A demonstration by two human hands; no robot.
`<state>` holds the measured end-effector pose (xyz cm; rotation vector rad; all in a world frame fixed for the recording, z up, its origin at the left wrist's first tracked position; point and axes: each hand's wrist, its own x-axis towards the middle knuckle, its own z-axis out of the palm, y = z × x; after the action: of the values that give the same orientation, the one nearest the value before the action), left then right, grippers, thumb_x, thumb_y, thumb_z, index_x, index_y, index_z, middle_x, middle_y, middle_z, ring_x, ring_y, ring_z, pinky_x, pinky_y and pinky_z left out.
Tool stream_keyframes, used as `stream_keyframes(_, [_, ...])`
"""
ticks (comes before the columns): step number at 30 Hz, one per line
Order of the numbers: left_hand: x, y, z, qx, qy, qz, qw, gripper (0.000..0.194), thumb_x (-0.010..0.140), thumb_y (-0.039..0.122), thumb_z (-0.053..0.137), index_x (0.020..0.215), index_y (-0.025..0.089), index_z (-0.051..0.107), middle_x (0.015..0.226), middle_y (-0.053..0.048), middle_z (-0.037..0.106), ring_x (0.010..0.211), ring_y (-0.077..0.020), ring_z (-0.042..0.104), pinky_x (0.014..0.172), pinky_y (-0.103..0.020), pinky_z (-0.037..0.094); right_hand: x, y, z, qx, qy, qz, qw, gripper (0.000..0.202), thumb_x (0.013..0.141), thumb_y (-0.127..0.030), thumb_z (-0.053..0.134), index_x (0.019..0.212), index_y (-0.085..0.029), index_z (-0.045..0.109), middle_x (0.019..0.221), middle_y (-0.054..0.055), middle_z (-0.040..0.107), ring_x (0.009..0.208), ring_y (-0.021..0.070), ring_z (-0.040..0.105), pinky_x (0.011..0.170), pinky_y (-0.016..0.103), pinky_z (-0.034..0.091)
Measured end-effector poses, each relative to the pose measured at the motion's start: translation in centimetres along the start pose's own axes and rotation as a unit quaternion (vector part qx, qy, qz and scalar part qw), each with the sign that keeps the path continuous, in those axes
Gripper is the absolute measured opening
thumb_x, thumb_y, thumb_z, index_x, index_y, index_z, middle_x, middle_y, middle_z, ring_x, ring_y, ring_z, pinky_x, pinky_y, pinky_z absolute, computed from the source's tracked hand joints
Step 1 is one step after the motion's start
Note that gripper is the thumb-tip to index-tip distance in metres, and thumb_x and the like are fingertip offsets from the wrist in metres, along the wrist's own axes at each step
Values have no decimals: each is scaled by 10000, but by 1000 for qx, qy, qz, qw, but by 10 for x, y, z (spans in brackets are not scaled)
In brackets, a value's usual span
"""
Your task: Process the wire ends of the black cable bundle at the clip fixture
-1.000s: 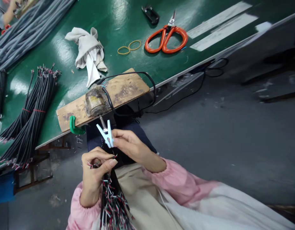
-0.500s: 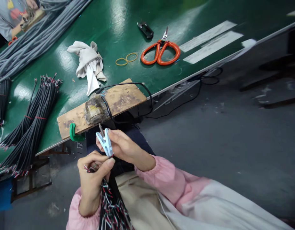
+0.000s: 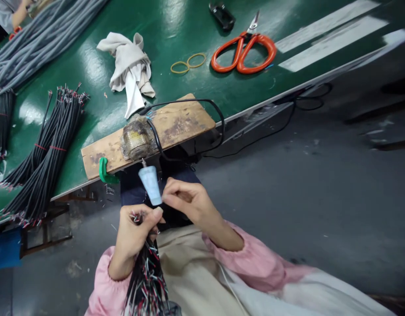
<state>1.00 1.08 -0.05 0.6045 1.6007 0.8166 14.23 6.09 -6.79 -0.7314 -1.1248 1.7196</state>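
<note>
- The left hand (image 3: 133,230), low and left of centre in the frame, is closed around a bunch of black cables (image 3: 145,278); their red, white and black wire ends poke out above the curled fingers, and the rest hangs from the palm toward the bottom edge.
- The right hand (image 3: 191,202), near the middle of the frame, has its fingers bent, with thumb and forefinger brought toward each other; whether a wire is pinched between them cannot be told.
- The light blue clip (image 3: 150,184) lies to the left of the right hand's fingertips, its narrow lower end just beside them; touching or slightly apart is unclear.
- The same clip sits above the left thumb in the frame, with a small gap between.
- At its upper end, the clip meets the metal shaft of a motor (image 3: 136,140), left of centre, mounted on a wooden board (image 3: 186,120).
- A green clamp (image 3: 104,171) grips the board's left end.
- Toward the upper right lie orange-handled scissors (image 3: 239,57), well apart from both hands.
</note>
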Motion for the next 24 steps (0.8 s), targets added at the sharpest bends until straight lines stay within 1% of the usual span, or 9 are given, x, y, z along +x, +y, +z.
stream_keyframes(2, [3, -3, 3, -1, -5, -7, 1000, 423, 488, 486, 883, 515, 129, 656, 371, 48, 461, 326, -49, 371, 333, -176, 287, -4, -10, 3, -74, -36, -76, 994, 227, 836, -386, 730, 726, -188, 715, 683, 30, 662, 669, 160, 555, 683, 334, 452])
stream_keyframes(4, [5, -5, 5, -2, -7, 28, 1000, 365, 470, 387, 895, 515, 132, 637, 440, 35, 526, 407, -58, 427, 397, -176, 354, -6, -19, 8, -121, -58, -132, 982, 144, 841, -318, 726, 778, -189, 730, 710, 40, 687, 689, 170, 566, 693, 346, 463])
stream_keyframes(6, [5, -8, 6, 5, -8, 55, 998, 343, 487, 341, 880, 498, 138, 605, 447, 42, 519, 421, -52, 415, 403, -168, 339, -6, -23, 11, -147, -55, -160, 975, 98, 860, -244, 693, 792, -179, 721, 734, 48, 696, 704, 171, 571, 693, 345, 470])
stream_keyframes(8, [4, -11, 4, 0, -13, 53, 999, 365, 510, 382, 866, 498, 146, 588, 390, 69, 444, 352, -35, 342, 353, -167, 263, -5, -22, 11, -150, -36, -165, 974, 121, 880, -196, 660, 769, -172, 701, 732, 45, 694, 698, 162, 574, 714, 347, 471])
stream_keyframes(12, [3, -18, -3, -59, -1, 66, 996, 461, 549, 544, 848, 521, 133, 642, 427, 27, 516, 300, -34, 340, 310, -183, 221, -3, -10, 7, -61, -33, -91, 993, 240, 908, -341, 662, 743, -169, 695, 711, 34, 671, 693, 148, 583, 705, 321, 474])
stream_keyframes(15, [2, -20, -5, -80, 11, 98, 992, 420, 606, 511, 851, 538, 130, 686, 490, 7, 564, 315, -28, 372, 314, -175, 254, -4, -1, 5, 32, -61, 12, 998, 399, 909, -528, 606, 805, -161, 723, 764, 43, 662, 709, 140, 589, 674, 293, 476])
stream_keyframes(17, [1, -21, -5, -90, 12, 120, 989, 368, 613, 464, 866, 550, 137, 708, 498, 17, 553, 318, -26, 390, 319, -169, 281, -4, 3, 5, 67, -89, 53, 992, 453, 842, -603, 648, 854, -159, 739, 794, 37, 653, 697, 125, 573, 653, 273, 461])
stream_keyframes(20, [1, -20, -5, -102, 26, 150, 983, 308, 598, 415, 887, 568, 149, 734, 503, 32, 535, 318, -31, 422, 322, -161, 314, -5, 4, 5, 76, -98, 55, 991, 412, 742, -561, 773, 849, -164, 746, 796, 17, 634, 676, 101, 532, 626, 246, 423])
stream_keyframes(24, [1, -19, -5, -101, 34, 163, 981, 287, 575, 388, 903, 561, 151, 742, 522, 25, 560, 323, -38, 459, 330, -159, 343, -5, 1, 6, 61, -58, 14, 996, 257, 768, -421, 803, 785, -173, 737, 743, 6, 629, 669, 99, 533, 623, 245, 413])
